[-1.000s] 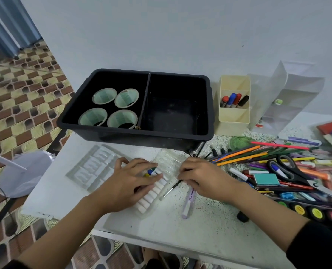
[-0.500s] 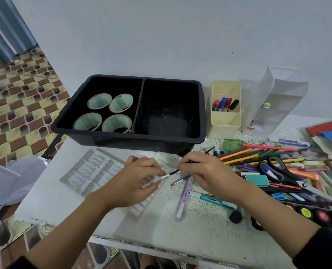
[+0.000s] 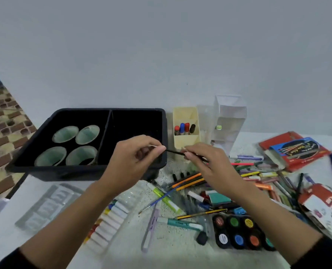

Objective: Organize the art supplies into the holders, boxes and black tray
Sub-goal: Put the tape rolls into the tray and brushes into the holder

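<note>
Both my hands are raised over the right front corner of the black tray [image 3: 87,169]. My left hand [image 3: 134,162] pinches one end of a thin black paintbrush [image 3: 174,151] and my right hand [image 3: 209,167] pinches the other part of it. The tray has a divider, and its left half holds several green-lined cups [image 3: 64,133]. Behind my right hand stands a cream holder [image 3: 186,140] with markers, and a clear holder [image 3: 229,121] beside it.
Loose pencils, pens and crayons [image 3: 258,177] cover the table's right side. A paint pot set [image 3: 239,233], a row of white-capped tubes [image 3: 111,222], a clear plastic insert [image 3: 46,204] and red boxes [image 3: 293,150] lie on the table too.
Both hands rose from the table near the tube pack to the tray's right corner, carrying a thin brush between them. The camera view tilted up.
</note>
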`<action>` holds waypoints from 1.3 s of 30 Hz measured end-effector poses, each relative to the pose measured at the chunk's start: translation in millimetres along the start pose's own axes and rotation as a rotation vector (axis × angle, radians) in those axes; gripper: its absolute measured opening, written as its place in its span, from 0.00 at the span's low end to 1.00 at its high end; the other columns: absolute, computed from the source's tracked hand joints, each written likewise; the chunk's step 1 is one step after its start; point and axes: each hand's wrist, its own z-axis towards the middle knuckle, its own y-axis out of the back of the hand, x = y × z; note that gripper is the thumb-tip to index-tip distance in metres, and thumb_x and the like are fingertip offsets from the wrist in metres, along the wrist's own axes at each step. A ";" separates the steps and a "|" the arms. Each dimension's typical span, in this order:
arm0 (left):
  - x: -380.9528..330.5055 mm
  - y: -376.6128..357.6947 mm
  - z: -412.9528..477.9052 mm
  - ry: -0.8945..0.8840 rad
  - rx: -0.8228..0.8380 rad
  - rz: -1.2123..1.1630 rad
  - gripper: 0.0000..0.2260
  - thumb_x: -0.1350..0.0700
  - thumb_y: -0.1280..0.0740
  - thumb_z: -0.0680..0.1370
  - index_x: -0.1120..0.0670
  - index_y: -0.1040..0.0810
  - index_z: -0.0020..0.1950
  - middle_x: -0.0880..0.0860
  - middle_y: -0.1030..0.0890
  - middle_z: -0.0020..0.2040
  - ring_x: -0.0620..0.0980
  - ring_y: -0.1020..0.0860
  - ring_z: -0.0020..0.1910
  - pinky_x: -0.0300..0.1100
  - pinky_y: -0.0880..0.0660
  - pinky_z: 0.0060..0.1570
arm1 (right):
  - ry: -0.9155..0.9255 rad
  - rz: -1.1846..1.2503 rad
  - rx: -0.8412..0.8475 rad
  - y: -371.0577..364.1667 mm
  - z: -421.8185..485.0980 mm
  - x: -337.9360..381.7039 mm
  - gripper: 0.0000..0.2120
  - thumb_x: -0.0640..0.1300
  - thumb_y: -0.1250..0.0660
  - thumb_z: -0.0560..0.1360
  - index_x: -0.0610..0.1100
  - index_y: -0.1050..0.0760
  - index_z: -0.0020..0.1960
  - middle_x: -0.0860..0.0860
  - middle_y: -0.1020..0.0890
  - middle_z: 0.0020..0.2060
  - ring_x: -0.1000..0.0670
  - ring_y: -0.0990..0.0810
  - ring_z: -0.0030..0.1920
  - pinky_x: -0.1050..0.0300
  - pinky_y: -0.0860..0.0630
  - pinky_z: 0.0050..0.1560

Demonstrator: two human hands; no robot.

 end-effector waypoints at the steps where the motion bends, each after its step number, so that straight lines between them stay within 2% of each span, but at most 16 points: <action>1: -1.2 -2.9 9.9 0.017 -0.029 -0.029 0.06 0.52 0.30 0.79 0.53 0.17 0.46 0.45 0.20 0.38 0.49 0.22 0.33 0.39 0.27 0.34 | -0.029 0.012 -0.033 4.1 4.2 -1.6 0.09 0.44 0.37 0.83 0.43 0.19 0.57 0.55 0.20 0.45 0.56 0.23 0.48 0.65 0.30 0.48; 5: -5.5 -5.7 53.8 0.108 -0.153 -0.211 0.05 0.54 0.28 0.78 0.56 0.18 0.47 0.49 0.17 0.38 0.50 0.17 0.35 0.43 0.23 0.39 | -0.169 0.083 -0.243 23.4 32.0 0.7 0.09 0.46 0.38 0.83 0.48 0.19 0.55 0.53 0.25 0.48 0.58 0.25 0.50 0.71 0.33 0.49; 8: -7.8 3.3 90.5 0.170 -0.234 -0.275 0.06 0.54 0.28 0.78 0.56 0.20 0.47 0.50 0.18 0.39 0.52 0.16 0.35 0.44 0.26 0.38 | -0.227 0.142 -0.344 42.3 62.5 6.8 0.09 0.48 0.39 0.84 0.49 0.20 0.53 0.51 0.25 0.48 0.61 0.26 0.47 0.72 0.33 0.44; 12: 0.6 12.8 127.6 0.239 -0.272 -0.295 0.08 0.51 0.29 0.80 0.56 0.22 0.49 0.51 0.16 0.41 0.54 0.15 0.35 0.40 0.23 0.38 | -0.216 0.127 -0.325 51.0 99.6 -0.2 0.09 0.50 0.39 0.84 0.49 0.24 0.49 0.52 0.20 0.43 0.54 0.24 0.43 0.61 0.28 0.42; 15: 14.6 11.3 143.0 0.265 -0.298 -0.298 0.08 0.51 0.33 0.82 0.55 0.25 0.50 0.51 0.15 0.43 0.55 0.15 0.34 0.40 0.24 0.38 | -0.237 0.197 -0.396 53.7 122.5 -5.9 0.07 0.50 0.39 0.84 0.50 0.25 0.49 0.53 0.20 0.41 0.49 0.20 0.38 0.53 0.23 0.42; 18: 27.5 7.3 151.8 0.266 -0.322 -0.272 0.09 0.50 0.38 0.84 0.55 0.28 0.53 0.50 0.14 0.45 0.55 0.16 0.34 0.40 0.24 0.37 | -0.211 0.218 -0.523 57.4 141.1 -10.9 0.06 0.48 0.41 0.85 0.48 0.28 0.52 0.52 0.20 0.44 0.54 0.19 0.38 0.54 0.21 0.43; 22: 44.4 -1.0 157.1 0.257 -0.358 -0.175 0.09 0.50 0.41 0.85 0.56 0.30 0.55 0.50 0.16 0.46 0.51 0.16 0.33 0.43 0.23 0.37 | -0.200 0.250 -0.645 56.6 155.0 -22.7 0.08 0.47 0.45 0.86 0.49 0.30 0.50 0.48 0.21 0.45 0.52 0.18 0.38 0.51 0.20 0.44; 24: 51.3 -9.3 159.4 0.219 -0.314 -0.084 0.08 0.50 0.40 0.85 0.54 0.30 0.55 0.50 0.17 0.47 0.48 0.16 0.33 0.46 0.24 0.35 | -0.200 0.195 -0.632 52.2 158.3 -31.9 0.08 0.46 0.46 0.86 0.48 0.31 0.50 0.48 0.21 0.45 0.51 0.19 0.39 0.48 0.20 0.44; 26: 57.3 -19.9 162.7 0.171 -0.236 0.036 0.07 0.50 0.40 0.85 0.52 0.30 0.55 0.46 0.18 0.46 0.45 0.17 0.33 0.43 0.25 0.33 | -0.190 0.090 -0.562 45.0 160.0 -42.5 0.09 0.47 0.46 0.86 0.46 0.30 0.51 0.48 0.22 0.44 0.47 0.20 0.41 0.44 0.22 0.45; 29: 61.8 -35.4 167.2 0.065 -0.078 0.249 0.06 0.47 0.42 0.85 0.49 0.30 0.55 0.45 0.17 0.44 0.45 0.19 0.34 0.47 0.22 0.39 | -0.221 -0.078 -0.377 33.4 161.4 -54.3 0.09 0.48 0.46 0.86 0.46 0.30 0.53 0.49 0.22 0.43 0.45 0.21 0.42 0.42 0.23 0.45; 32: 57.8 -50.6 168.9 -0.047 0.085 0.459 0.10 0.45 0.41 0.84 0.50 0.27 0.55 0.47 0.17 0.46 0.50 0.20 0.38 0.52 0.22 0.42 | -0.247 -0.168 -0.261 26.9 159.3 -58.7 0.08 0.44 0.45 0.85 0.42 0.29 0.54 0.47 0.22 0.43 0.45 0.23 0.40 0.43 0.24 0.43; 34: 54.5 -59.2 168.0 -0.062 0.191 0.464 0.10 0.45 0.38 0.83 0.51 0.25 0.54 0.46 0.17 0.45 0.48 0.21 0.40 0.52 0.23 0.44 | -0.268 -0.167 -0.256 26.7 153.3 -57.9 0.05 0.39 0.43 0.82 0.42 0.29 0.55 0.47 0.23 0.45 0.46 0.24 0.40 0.46 0.25 0.42; 35: 53.2 -61.8 166.4 -0.047 0.242 0.429 0.09 0.45 0.35 0.82 0.50 0.24 0.55 0.46 0.16 0.46 0.46 0.20 0.40 0.50 0.22 0.45 | -0.274 -0.173 -0.258 27.2 148.8 -55.9 0.07 0.37 0.42 0.81 0.42 0.29 0.57 0.48 0.24 0.47 0.46 0.23 0.41 0.47 0.25 0.42; 37: 52.6 -62.9 161.3 0.011 0.320 0.303 0.10 0.47 0.31 0.80 0.49 0.23 0.58 0.45 0.15 0.48 0.37 0.21 0.39 0.43 0.23 0.47 | -0.269 -0.178 -0.273 27.9 136.7 -50.7 0.11 0.35 0.41 0.79 0.43 0.30 0.60 0.48 0.26 0.53 0.45 0.22 0.42 0.47 0.24 0.44; 39: 49.6 -59.6 153.0 0.059 0.355 0.218 0.14 0.48 0.30 0.80 0.47 0.25 0.63 0.45 0.15 0.51 0.32 0.22 0.37 0.38 0.25 0.46 | -0.230 -0.157 -0.308 27.7 121.7 -44.4 0.12 0.35 0.41 0.79 0.44 0.30 0.61 0.48 0.27 0.55 0.46 0.21 0.40 0.45 0.23 0.43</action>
